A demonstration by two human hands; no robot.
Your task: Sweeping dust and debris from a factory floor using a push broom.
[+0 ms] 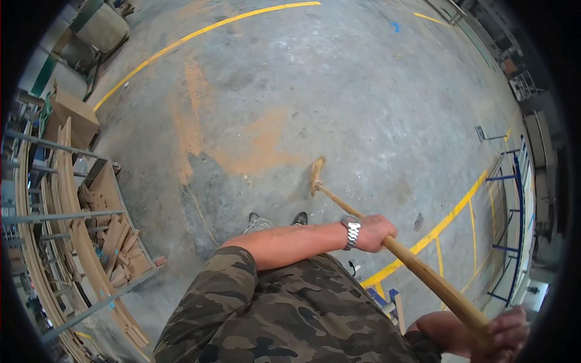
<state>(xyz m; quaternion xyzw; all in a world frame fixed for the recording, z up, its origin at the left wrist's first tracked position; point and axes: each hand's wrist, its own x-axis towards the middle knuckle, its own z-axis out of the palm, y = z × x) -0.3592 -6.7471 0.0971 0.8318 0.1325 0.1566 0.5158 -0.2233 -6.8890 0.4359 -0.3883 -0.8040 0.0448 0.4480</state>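
Observation:
A push broom with a long wooden handle (433, 278) slants from the lower right up to the middle of the view. Its bristle head (316, 175) rests on the concrete floor ahead of my shoes. My left hand (374, 233), with a metal watch at the wrist, reaches across my body and is wrapped round the middle of the handle. Near the handle's upper end, my right hand (508, 333) is closed round the wood at the lower right. Orange-brown dust (260, 145) lies in streaks on the floor to the left of the broom head.
At left stands a metal rack (60, 216) with long curved boards and a box of wood scraps (115, 242). A cardboard box (72, 115) is behind it. Blue metal frames (514, 212) stand at right. Yellow lines (448, 221) mark the floor. A blue scrap (395, 27) lies far off.

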